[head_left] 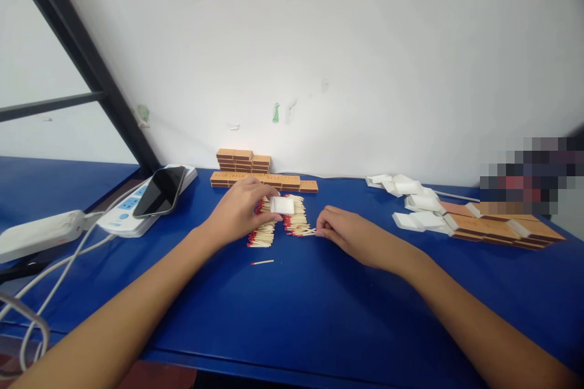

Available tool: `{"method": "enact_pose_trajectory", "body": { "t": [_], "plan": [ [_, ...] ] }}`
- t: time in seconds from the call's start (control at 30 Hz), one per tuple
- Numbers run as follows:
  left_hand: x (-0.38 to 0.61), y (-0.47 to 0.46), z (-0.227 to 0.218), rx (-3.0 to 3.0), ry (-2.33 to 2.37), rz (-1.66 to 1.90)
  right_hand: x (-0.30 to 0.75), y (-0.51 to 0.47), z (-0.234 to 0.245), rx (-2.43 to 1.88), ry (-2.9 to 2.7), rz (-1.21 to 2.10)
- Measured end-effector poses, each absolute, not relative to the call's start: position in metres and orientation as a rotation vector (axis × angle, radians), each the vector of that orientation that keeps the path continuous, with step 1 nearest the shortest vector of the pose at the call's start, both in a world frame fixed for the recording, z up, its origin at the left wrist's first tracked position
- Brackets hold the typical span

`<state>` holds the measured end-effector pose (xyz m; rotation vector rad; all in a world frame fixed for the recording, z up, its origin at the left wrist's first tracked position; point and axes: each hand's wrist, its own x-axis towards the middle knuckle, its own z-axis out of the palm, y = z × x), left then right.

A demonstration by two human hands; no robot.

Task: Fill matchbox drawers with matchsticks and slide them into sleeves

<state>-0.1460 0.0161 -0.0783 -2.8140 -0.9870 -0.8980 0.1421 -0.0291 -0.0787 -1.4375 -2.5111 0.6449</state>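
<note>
My left hand [244,203] grips a small white matchbox tray [282,205] between thumb and fingers, above the piles of matches. The tray's inside faces up and looks bare. Red-headed matches lie in two heaps, a left heap [261,236] partly under my left hand and a right heap [297,219]. My right hand [340,228] is closed in a pinch at the lower right of that heap, on the ends of a few matches [310,232]. One loose match [263,262] lies nearer the front.
Closed matchboxes [269,181] stand in a row and a stack by the wall. At right are white trays [422,222] and orange matchbox sleeves [483,228]. At left, a phone [160,191] rests on a power strip [123,219], beside a white adapter [41,234] and cables.
</note>
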Motion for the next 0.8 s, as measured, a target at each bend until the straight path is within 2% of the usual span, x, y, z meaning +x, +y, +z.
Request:
{"method": "enact_pose_trajectory", "body": {
  "t": [0.43, 0.8],
  "plan": [
    [-0.137, 0.010, -0.086, -2.846, -0.932, -1.014, 0.161, -0.021, -0.073, -1.269, -2.336, 0.415],
    [-0.121, -0.004, -0.086, -2.953, -0.920, -1.180, 0.133, -0.033, -0.076, -1.099, -2.241, 0.399]
  ]
}}
